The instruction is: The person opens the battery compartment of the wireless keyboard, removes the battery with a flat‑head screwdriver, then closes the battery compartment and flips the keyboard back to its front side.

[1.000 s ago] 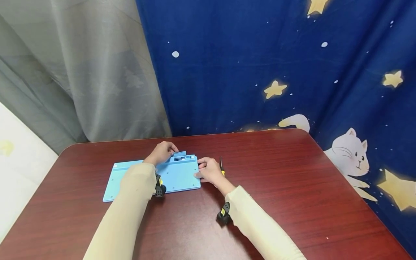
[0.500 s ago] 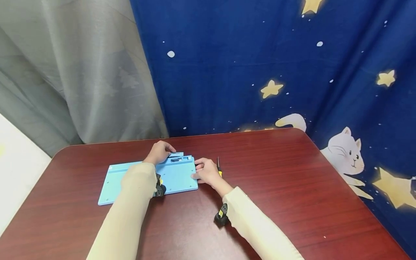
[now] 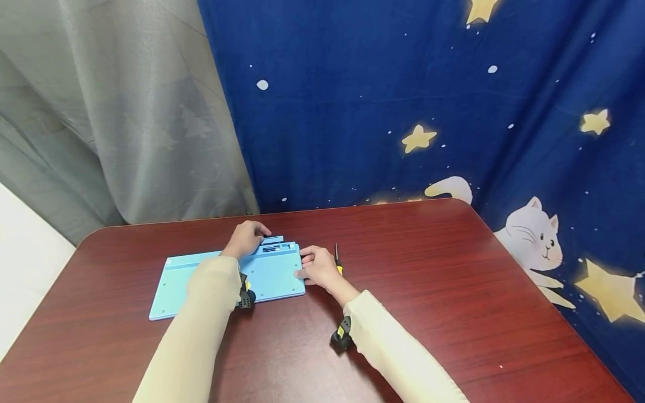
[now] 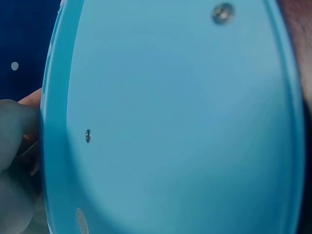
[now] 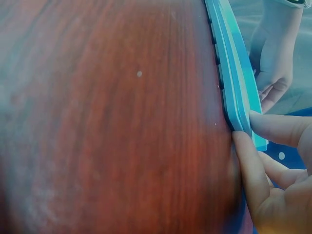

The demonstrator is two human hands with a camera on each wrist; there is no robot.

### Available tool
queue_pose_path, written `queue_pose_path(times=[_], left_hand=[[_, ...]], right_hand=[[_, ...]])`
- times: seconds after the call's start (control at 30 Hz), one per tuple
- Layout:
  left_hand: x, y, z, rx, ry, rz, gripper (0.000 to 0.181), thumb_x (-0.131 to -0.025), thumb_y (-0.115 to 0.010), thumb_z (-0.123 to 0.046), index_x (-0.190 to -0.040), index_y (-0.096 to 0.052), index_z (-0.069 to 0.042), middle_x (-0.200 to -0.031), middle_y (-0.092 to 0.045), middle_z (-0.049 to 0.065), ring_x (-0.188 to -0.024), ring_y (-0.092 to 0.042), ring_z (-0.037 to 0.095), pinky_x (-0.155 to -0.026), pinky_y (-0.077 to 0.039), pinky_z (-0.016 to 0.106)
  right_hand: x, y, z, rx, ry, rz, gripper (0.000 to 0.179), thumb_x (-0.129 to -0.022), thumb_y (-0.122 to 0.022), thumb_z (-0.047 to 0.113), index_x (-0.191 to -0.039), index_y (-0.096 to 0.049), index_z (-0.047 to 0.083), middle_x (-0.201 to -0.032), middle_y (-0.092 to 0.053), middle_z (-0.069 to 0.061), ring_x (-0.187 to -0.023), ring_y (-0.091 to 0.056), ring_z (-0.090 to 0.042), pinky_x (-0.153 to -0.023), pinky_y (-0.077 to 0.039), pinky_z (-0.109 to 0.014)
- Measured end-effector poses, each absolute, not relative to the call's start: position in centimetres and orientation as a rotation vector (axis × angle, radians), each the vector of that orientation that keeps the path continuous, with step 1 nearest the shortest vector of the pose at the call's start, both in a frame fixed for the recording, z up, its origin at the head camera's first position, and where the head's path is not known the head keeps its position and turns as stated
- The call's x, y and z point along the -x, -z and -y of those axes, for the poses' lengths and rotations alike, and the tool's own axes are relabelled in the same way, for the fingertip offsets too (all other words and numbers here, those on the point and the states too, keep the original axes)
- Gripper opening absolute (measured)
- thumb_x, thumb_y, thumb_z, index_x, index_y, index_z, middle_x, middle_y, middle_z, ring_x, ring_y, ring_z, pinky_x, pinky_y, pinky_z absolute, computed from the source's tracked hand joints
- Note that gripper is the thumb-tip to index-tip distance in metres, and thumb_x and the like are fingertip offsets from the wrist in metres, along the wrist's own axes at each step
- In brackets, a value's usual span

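A light blue keyboard (image 3: 274,277) lies face down on the table, its screw-dotted back up. Near its far right edge is an uncovered battery compartment (image 3: 272,248) with dark contents. My left hand (image 3: 246,238) reaches over the far edge and pinches a small blue battery cover (image 3: 272,240) just behind that compartment. In the left wrist view the keyboard's back hides most of my left hand (image 4: 19,146). My right hand (image 3: 319,266) grips the keyboard's right edge; in the right wrist view, thumb and fingers of the right hand (image 5: 278,180) pinch its corner.
A screwdriver (image 3: 339,260) with a dark shaft and yellow on its handle lies just beyond my right hand. The reddish-brown table (image 3: 428,280) extends to the right and front. Grey and blue curtains (image 3: 327,112) hang behind its far edge.
The battery cover in my left hand has tilted slightly, so that its dark-marked face shows. My right hand keeps its grip. The whole scene has shifted a little left in the head view.
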State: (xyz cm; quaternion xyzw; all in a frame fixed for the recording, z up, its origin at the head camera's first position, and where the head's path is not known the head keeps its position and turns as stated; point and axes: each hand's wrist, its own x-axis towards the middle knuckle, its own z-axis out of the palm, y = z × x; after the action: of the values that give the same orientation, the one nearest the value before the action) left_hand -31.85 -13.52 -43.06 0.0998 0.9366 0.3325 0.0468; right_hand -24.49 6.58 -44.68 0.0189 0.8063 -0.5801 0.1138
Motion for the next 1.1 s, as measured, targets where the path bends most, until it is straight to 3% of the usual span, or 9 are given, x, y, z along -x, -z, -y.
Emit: queue_pose_path(times=[0.67, 1.1], left_hand=[[29.4, 41.9, 15.1, -0.49, -0.991, -2.875, 0.013, -0.089, -0.055, -0.004, -0.094, -0.066, 0.001, -0.084, -0.061, 0.009, -0.076, -0.052, 0.023, -0.072, -0.045, 0.036], [28.2, 42.4, 15.8, -0.442, -1.083, -2.847, 0.011, -0.087, -0.06, -0.004, -0.095, -0.067, 0.0, -0.086, -0.059, 0.009, -0.078, -0.051, 0.022, -0.072, -0.045, 0.033]], right_hand=[[24.3, 44.5, -6.5, -0.039, 1.704, -2.362, 0.048, -0.071, -0.075, -0.004, -0.116, -0.058, 0.002, -0.093, -0.057, -0.01, -0.077, -0.06, -0.02, -0.058, -0.053, -0.035], [24.2, 44.6, -6.4, -0.047, 1.705, -2.374, 0.049, -0.071, -0.074, -0.005, -0.117, -0.057, 0.002, -0.093, -0.057, -0.011, -0.076, -0.061, -0.019, -0.058, -0.053, -0.034]])
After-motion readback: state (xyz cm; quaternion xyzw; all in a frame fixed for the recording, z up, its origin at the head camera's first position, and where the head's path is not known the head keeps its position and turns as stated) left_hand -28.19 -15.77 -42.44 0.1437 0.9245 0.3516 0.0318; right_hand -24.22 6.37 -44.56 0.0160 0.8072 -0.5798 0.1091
